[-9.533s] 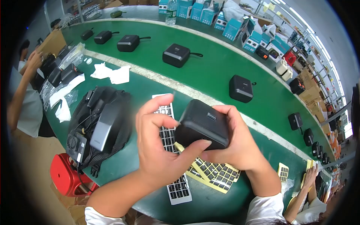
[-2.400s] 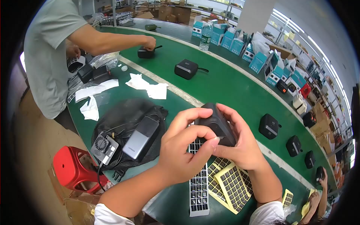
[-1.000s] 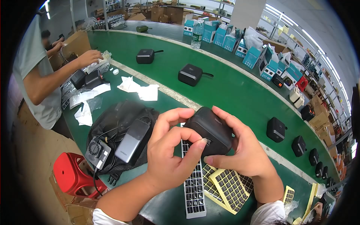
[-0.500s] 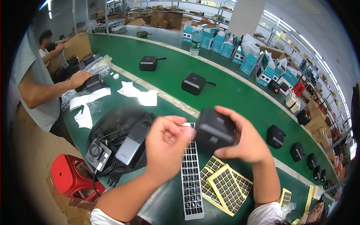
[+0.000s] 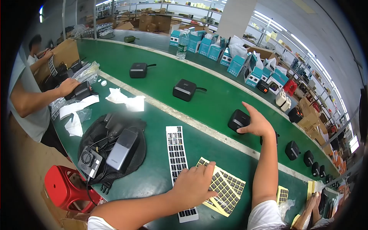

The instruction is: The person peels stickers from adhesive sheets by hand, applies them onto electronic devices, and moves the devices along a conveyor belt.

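Observation:
A black box-shaped device [image 5: 238, 121] sits on the green belt at centre right. My right hand [image 5: 258, 123] is beside it, thumb close to its lower corner and forefinger stretched up and away; I cannot tell whether the thumb touches. My left hand [image 5: 194, 184] reaches over the yellow sheets of small dark labels [image 5: 227, 191], thumb and fingers apart, fingertips at the upper sheet. Under that wrist runs a long white sheet of dark labels [image 5: 176, 149], partly hidden by the hand and forearm.
More black devices [image 5: 184, 90] stand along the green belt [image 5: 153, 88]. A mesh bag [image 5: 134, 153] with a grey power bank [image 5: 122, 149] lies at left. A co-worker's hand [image 5: 69, 86] rests on a device; another person's hands [image 5: 312, 203] show at lower right. Teal boxes [image 5: 237, 66] line the far side.
My right hand has carried the black device away from me, and it now sits on the belt. My left hand has dropped from beside the device to the yellow sheets. The view has shifted.

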Motion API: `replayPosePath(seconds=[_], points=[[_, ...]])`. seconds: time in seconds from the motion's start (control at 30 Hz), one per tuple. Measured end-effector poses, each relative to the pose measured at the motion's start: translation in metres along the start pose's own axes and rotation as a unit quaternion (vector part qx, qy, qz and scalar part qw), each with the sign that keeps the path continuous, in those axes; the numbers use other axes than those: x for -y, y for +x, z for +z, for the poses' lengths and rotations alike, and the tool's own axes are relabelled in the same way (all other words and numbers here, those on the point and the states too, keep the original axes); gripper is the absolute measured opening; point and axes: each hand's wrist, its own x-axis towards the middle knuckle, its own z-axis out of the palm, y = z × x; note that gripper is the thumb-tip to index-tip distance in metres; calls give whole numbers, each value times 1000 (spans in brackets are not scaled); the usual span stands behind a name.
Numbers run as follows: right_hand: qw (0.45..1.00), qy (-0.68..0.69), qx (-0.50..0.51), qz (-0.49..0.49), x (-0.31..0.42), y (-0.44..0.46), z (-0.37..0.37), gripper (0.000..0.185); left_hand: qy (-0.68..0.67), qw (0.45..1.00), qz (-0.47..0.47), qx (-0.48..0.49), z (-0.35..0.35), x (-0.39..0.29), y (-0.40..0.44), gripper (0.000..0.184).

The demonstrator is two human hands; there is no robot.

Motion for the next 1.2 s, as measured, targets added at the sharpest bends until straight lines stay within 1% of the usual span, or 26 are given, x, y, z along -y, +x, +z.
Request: replayPosePath(seconds=[0.03, 0.07, 0.1, 0.13, 0.17, 0.2, 0.23, 0.3, 0.33, 0.37, 0.43, 0.47, 0.5, 0.53, 0.57, 0.63, 0.77, 0.83, 0.9, 0.97, 1.0, 1.03, 1.07, 1.1, 1.17, 1.2], points=[[997, -2, 19, -78, 18, -8, -6, 107, 1, 1000, 0, 0, -2, 2, 3, 58], [987, -2, 37, -155, 36, -17, -12, 103, -85, 993, -68, 47, -9, 5, 8, 60], [977, 78, 129, -152, 55, -26, -15, 95, -169, 972, -136, 93, -17, 10, 13, 63], [950, 120, 209, -201, 78, -35, -14, 95, -179, 966, -165, 81, -26, 15, 18, 57], [912, 162, 290, -241, 83, -37, -1, 94, -186, 968, -166, 30, -32, 25, 20, 51], [890, 171, 329, -265, 99, -44, 9, 94, -209, 965, -159, -3, -44, 33, 21, 47], [875, 201, 323, -300, 115, -50, 23, 88, -231, 960, -152, -40, -56, 41, 22, 43], [913, 166, 311, -204, 143, -59, 32, 74, -236, 962, -115, -78, -67, 63, 21, 37], [913, 239, 224, -244, 140, -58, 51, 65, -248, 959, -88, -107, -70, 67, 20, 36], [924, 243, 166, -243, 144, -59, 53, 58, -244, 959, -93, -110, -73, 69, 20, 36], [918, 293, 143, -225, 137, -54, 64, 48, -234, 964, -28, -123, -76, 70, 21, 36], [918, 292, 145, -226, 137, -54, 65, 48, -228, 964, -16, -136, -76, 69, 20, 34], [919, 308, 143, -202, 138, -54, 66, 41, -229, 964, -17, -137, -78, 67, 20, 34], [919, 323, 140, -177, 138, -55, 66, 34, -251, 959, -50, -125, -80, 63, 19, 33], [920, 322, 140, -175, 138, -55, 66, 34, -271, 952, -82, -111, -81, 61, 19, 32], [926, 314, 135, -159, 140, -55, 65, 25, -282, 948, -90, -115, -81, 62, 20, 30], [907, 372, 140, -138, 140, -57, 66, 22, -316, 931, -129, -127, -82, 61, 21, 27], [912, 367, 149, -112, 142, -59, 60, 19, -321, 930, -131, -121, -82, 61, 20, 26], [912, 365, 150, -112, 140, -58, 62, 19, -324, 930, -132, -114, -84, 59, 19, 25], [912, 363, 151, -113, 140, -59, 62, 19, -281, 946, -108, -124, -88, 57, 18, 24], [903, 387, 159, -101, 142, -60, 61, 20, -280, 946, -107, -125, -88, 60, 18, 24], [892, 410, 166, -90, 144, -60, 60, 21, -186, 969, -32, -160, -87, 63, 18, 22], [892, 410, 166, -91, 145, -61, 58, 21, -89, 976, 43, -192, -87, 66, 19, 21], [889, 415, 173, -86, 145, -61, 57, 21, -89, 976, 43, -193, -86, 67, 19, 21], [886, 419, 179, -82, 147, -62, 56, 22, -10, 965, 82, -248, -82, 65, 20, 18], [874, 445, 183, -67, 148, -64, 57, 22, -10, 965, 81, -249, -81, 64, 20, 18]])
